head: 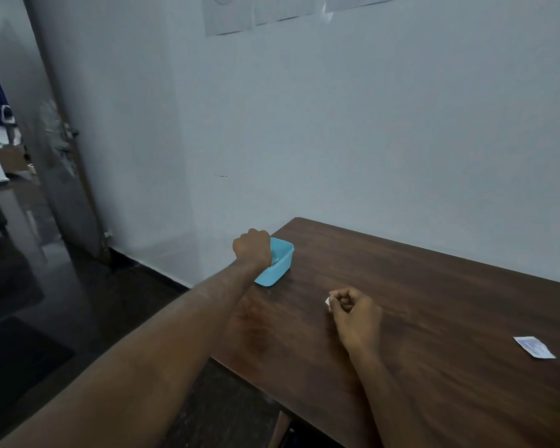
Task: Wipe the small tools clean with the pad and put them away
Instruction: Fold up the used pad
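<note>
A light blue plastic box (283, 265) stands near the left corner of the dark wooden table (434, 302). My left hand (252, 245) reaches over and down into the box; its fingers are hidden behind the hand, so what they hold cannot be seen. Something shiny lies inside the box by the wrist, too small to make out. My right hand (356, 310) rests on the table in the middle, fingers curled, pinching a small white pad (328, 301) that pokes out at the fingertips.
A torn white and blue sachet (534, 347) lies flat on the table at the right. The table's left edge drops to a dark floor. A pale wall runs right behind the table. An open door stands at far left.
</note>
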`<state>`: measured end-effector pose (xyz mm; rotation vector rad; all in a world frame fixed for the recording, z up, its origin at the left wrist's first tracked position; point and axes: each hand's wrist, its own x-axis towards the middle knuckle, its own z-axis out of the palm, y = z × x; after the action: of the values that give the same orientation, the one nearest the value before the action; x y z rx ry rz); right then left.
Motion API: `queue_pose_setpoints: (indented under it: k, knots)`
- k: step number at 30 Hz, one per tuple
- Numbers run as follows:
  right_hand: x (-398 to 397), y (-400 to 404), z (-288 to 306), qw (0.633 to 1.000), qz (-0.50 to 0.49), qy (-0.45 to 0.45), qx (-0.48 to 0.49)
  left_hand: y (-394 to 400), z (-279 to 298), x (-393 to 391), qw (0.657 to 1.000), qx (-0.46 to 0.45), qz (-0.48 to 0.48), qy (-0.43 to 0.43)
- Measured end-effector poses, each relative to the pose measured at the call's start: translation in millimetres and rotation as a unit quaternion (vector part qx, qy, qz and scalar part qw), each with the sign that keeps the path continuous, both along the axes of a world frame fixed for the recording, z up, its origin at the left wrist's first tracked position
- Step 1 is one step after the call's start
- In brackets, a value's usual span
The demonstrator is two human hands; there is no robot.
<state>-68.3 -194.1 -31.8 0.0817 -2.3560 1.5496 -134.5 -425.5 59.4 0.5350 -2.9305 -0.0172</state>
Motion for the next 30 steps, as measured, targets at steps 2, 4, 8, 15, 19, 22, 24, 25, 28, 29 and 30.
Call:
queue_pose_setpoints:
  k: [2, 4, 8, 15, 19, 22, 24, 25, 28, 29, 30]
  knots:
    - [0.9, 0.8, 1.2, 1.0, -0.001, 0.0, -0.005, 2.5, -1.7, -1.8, 1.0, -0.023, -0.001, 0.0]
    - [1.3, 1.7, 1.9, 1.0, 0.0, -0.003, -0.012, 3.7, -0.7, -1.2, 0.999, -0.038, -0.004, -0.003]
    - [1.8, 2.5, 2.2, 1.0, -0.002, -0.002, -0.022, 3.0, 1.1, 0.1, 0.999, -0.038, -0.004, -0.007]
    - [-0.1, 4.4, -0.2, 0.999, 0.001, 0.01, -0.036, 2.6, 0.2, 1.1, 0.999, -0.017, -0.027, -0.005]
    - [-1.6, 4.6, -1.8, 0.999, 0.0, 0.005, -0.041, -0.1, 0.8, 4.1, 0.998, 0.031, -0.021, 0.046]
    - [-3.3, 5.3, 1.0, 0.998, -0.016, 0.009, -0.052, 1.7, -2.3, 10.1, 0.992, 0.051, -0.032, 0.107]
    - [-5.7, 6.9, 0.0, 0.997, -0.031, 0.007, -0.076, 6.0, -5.7, 18.4, 0.984, 0.061, -0.051, 0.157]
    - [-5.3, 7.4, -1.1, 0.995, -0.036, 0.009, -0.09, 9.9, -8.4, 23.6, 0.978, 0.065, -0.068, 0.188]
    - [-2.3, 9.2, -2.6, 0.986, -0.03, 0.013, -0.163, 36.3, -16.4, 46.6, 0.948, 0.102, -0.143, 0.264]
    - [-1.7, 10.8, -2.7, 0.98, -0.028, 0.013, -0.194, 48.7, -20.3, 54.4, 0.939, 0.116, -0.167, 0.278]
    - [-0.7, 11.5, -2.7, 0.975, -0.026, 0.014, -0.221, 59.4, -26.9, 61.8, 0.933, 0.123, -0.19, 0.281]
